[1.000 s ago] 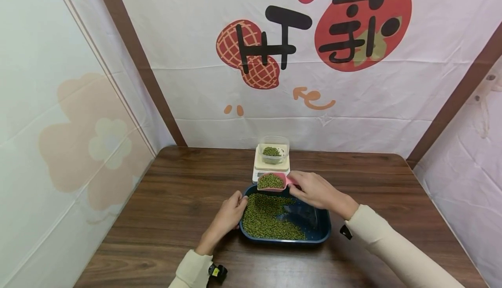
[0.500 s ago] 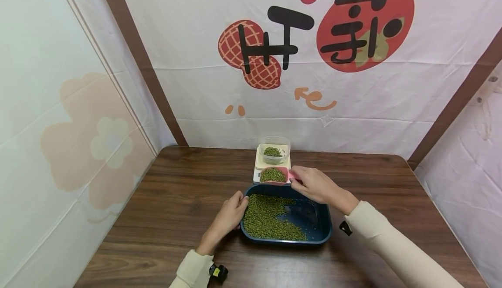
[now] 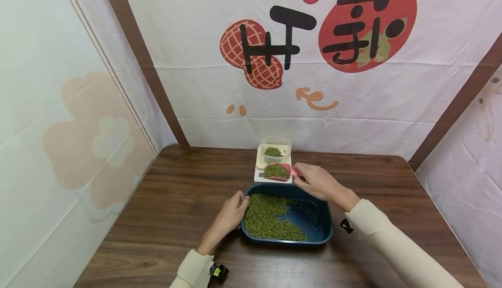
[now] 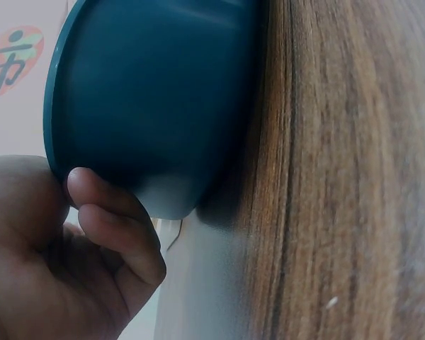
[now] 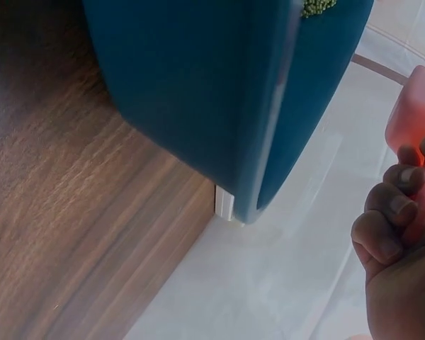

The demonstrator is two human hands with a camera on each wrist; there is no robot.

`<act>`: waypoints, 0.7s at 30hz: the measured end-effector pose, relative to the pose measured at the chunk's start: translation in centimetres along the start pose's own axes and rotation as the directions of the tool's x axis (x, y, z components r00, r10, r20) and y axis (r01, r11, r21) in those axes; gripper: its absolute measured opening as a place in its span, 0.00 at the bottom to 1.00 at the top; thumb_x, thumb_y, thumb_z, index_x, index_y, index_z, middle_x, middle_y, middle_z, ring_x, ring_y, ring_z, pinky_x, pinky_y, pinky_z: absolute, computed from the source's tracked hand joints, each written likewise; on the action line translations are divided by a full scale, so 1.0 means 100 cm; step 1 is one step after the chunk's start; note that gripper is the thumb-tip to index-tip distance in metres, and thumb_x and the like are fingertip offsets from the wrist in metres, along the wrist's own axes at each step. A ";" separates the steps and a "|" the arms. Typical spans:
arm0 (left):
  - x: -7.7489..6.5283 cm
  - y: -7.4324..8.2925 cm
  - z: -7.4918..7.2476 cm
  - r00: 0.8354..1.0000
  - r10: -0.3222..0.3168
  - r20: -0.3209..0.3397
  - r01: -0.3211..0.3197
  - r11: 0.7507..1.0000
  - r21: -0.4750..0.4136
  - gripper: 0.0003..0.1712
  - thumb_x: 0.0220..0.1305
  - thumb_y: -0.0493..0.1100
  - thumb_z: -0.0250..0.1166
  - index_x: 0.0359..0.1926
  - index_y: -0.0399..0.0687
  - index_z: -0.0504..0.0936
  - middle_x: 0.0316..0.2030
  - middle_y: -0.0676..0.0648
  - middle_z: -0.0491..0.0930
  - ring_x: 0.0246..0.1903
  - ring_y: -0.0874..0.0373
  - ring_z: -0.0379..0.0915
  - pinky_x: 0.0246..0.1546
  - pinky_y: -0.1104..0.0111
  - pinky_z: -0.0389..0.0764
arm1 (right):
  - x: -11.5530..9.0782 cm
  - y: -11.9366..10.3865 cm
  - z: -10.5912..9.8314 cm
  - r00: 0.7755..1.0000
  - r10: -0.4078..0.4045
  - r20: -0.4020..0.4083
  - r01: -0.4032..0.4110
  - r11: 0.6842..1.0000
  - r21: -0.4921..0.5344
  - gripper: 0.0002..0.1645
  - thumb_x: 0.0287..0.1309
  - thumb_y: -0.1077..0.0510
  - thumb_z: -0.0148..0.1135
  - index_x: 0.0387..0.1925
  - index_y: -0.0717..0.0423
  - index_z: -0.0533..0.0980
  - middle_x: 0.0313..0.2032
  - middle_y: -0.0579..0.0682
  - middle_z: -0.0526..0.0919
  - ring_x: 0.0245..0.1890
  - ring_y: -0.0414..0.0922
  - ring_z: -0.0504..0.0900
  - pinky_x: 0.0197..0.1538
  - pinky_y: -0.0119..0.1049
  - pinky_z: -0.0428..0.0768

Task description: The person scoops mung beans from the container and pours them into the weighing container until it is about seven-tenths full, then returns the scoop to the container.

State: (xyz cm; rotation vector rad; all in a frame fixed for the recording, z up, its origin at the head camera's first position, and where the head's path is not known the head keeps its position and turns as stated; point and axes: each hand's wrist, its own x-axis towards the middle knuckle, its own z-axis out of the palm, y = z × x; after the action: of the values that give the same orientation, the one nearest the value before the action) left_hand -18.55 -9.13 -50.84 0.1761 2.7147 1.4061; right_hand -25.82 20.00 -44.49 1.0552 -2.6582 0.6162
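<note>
A deep blue tray (image 3: 319, 218) holds a spread of small green beans (image 3: 266, 222), likely mung beans by their look, heaped toward its left side. My left hand (image 3: 231, 211) grips the tray's left rim, thumb over the edge and fingers curled beneath, as the left wrist view shows. My right hand (image 3: 319, 182) holds a pink scoop (image 5: 416, 106) by its handle, fingers wrapped round it. Filled with beans, the scoop is above the front of a white kitchen scale (image 3: 259, 161). On the scale stands a clear plastic container (image 3: 287, 150) with a small pile of beans.
The brown wooden table (image 3: 188, 209) carries everything. Behind its far edge hangs a white printed cloth (image 3: 219, 131), and another pale cloth (image 3: 78, 157) closes off the left. The scale stands right behind the tray's far rim.
My right hand has carried the filled scoop away from over the tray's far rim, forward and slightly right, to above the scale's front. The left hand keeps its grip on the tray.
</note>
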 end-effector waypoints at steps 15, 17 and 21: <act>0.000 -0.001 0.001 1.000 -0.002 -0.007 0.002 1.000 -0.001 0.17 0.77 0.50 0.45 0.32 0.46 0.66 0.15 0.49 0.65 0.07 0.57 0.67 0.07 0.68 0.74 | 0.006 0.006 -0.004 0.999 0.039 -0.006 -0.039 0.999 0.007 0.04 0.68 0.54 0.53 0.35 0.45 0.69 0.21 0.44 0.65 0.18 0.40 0.63 0.21 0.33 0.61; 0.000 -0.001 0.000 1.000 -0.003 -0.007 0.003 1.000 0.000 0.17 0.77 0.50 0.45 0.31 0.46 0.66 0.15 0.49 0.65 0.07 0.57 0.67 0.07 0.69 0.73 | 0.008 0.006 -0.004 0.999 0.045 -0.008 -0.045 0.999 0.005 0.03 0.68 0.54 0.53 0.35 0.45 0.69 0.21 0.44 0.65 0.18 0.40 0.63 0.21 0.33 0.61; 0.000 0.000 0.000 1.000 -0.006 -0.008 0.006 1.000 -0.002 0.17 0.77 0.49 0.46 0.31 0.46 0.66 0.14 0.49 0.65 0.07 0.58 0.67 0.07 0.69 0.73 | 0.010 0.008 -0.006 0.999 0.044 -0.006 -0.044 0.999 -0.006 0.04 0.67 0.54 0.52 0.35 0.47 0.69 0.21 0.45 0.64 0.18 0.40 0.62 0.21 0.33 0.60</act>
State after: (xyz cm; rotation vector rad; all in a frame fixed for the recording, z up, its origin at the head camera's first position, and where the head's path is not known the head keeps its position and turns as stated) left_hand -18.55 -9.12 -50.85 0.1619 2.7181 1.4110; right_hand -27.05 20.19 -43.89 0.9945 -2.6830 0.6180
